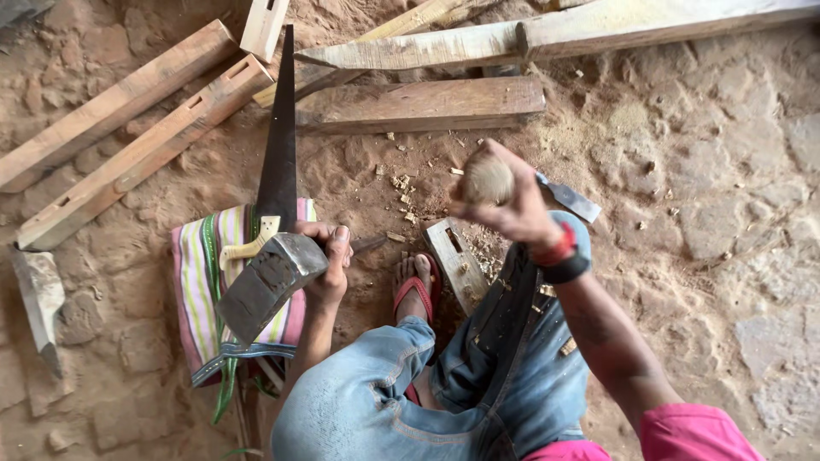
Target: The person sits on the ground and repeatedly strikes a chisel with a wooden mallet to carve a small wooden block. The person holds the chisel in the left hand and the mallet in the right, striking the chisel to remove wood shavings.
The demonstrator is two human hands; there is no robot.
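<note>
The person is sitting low over a dirt and stone floor (709, 196), knees in blue jeans, 1 foot in a red sandal (416, 290) planted beside the workpiece. The left hand (329, 260) is gripping an axe head (266, 286), fingers wrapped tight around its neck where a short handle seems to be passing through the fist; the handle itself is mostly hidden. The right hand (504, 201) is clamped closed around the rounded wooden handle of a chisel (559, 195), whose flat steel blade is sticking out past the wrist toward the right.

The axe head is looking heavy and blunt-backed: a thick wedge of dull grey steel, stained with rust, widening to a broad edge at the lower left. It is likely swinging with real weight, so holding it close behind the head, as here, is giving control. The chisel is looking light and stiff, its handle worn smooth and pale; the steel is narrow and probably sharp at the tip, so the wooden end is the safe place to take hold.

The mortised wood block (455, 260) is lying on the ground between foot and right knee, a rectangular slot cut in it, pale chips scattered around. A handsaw (278, 154) is resting on a striped cloth bag (205, 290) at the left, and several long timbers (145, 141) with cut slots are lying beyond.
</note>
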